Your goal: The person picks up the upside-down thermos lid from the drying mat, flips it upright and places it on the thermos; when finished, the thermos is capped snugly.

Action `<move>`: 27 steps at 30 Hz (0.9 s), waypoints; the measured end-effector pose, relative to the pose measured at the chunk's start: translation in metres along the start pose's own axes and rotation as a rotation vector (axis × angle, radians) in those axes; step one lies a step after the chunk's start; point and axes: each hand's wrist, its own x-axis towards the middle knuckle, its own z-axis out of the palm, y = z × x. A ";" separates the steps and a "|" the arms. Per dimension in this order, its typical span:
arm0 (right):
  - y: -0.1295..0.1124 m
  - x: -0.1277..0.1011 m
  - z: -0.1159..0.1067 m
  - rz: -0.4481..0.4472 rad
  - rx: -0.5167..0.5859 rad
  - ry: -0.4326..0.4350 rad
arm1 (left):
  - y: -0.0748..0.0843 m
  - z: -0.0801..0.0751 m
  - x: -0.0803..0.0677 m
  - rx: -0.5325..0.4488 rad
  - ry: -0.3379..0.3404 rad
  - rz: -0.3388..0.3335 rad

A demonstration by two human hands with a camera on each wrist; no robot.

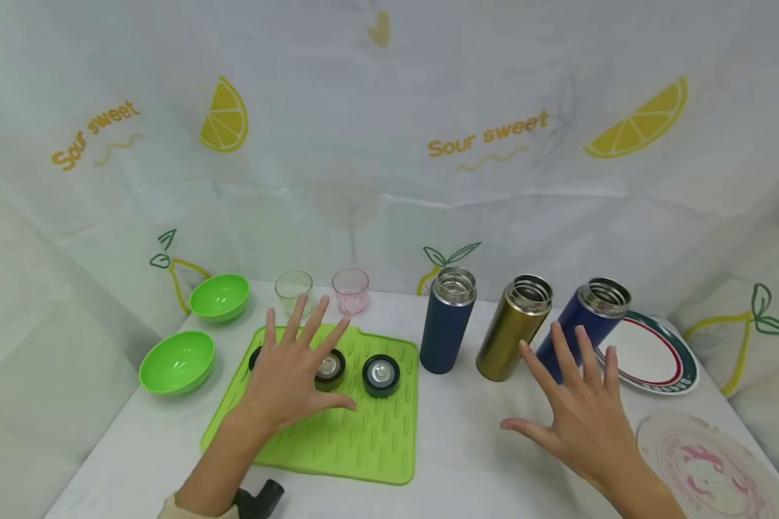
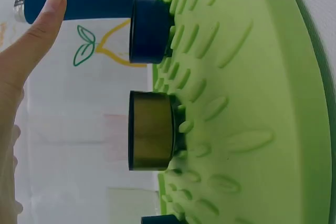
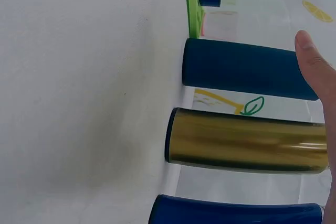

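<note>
Okay, the left hand [image 1: 288, 378] and right hand [image 1: 581, 414] hover, fingers spread wide, holding nothing. Three uncapped bottles [image 1: 508, 337] stand toward the counter's [image 1: 464, 447] back edge, lids [image 1: 381, 373] on the green mat's [image 1: 363, 447] far half. Looks like a pause between grips; grabbing anything means lowering and curling those fingers.

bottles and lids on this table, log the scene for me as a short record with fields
bottles: dark blue bottle, gold bottle, brighter blue bottle, all upright and uncapped
lids: dark blue lid, gold lid, third lid partly hidden
lids' place: on the green mat
left hand: fingers spread above mat, holding nothing
right hand: fingers spread near gold and brighter blue bottles, holding nothing
left side: two green bowls
behind mat: greenish glass, pink glass
right side: two plates
</note>
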 end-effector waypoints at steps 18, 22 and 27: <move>-0.016 0.024 -0.022 -0.152 0.189 0.083 | -0.052 -0.012 -0.029 -0.387 0.070 -0.122; -0.024 0.028 -0.019 -0.126 0.279 0.067 | -0.057 -0.007 -0.037 -0.488 0.006 -0.217; -0.032 0.028 -0.008 -0.078 0.373 0.052 | -0.062 -0.001 -0.043 -0.575 -0.068 -0.331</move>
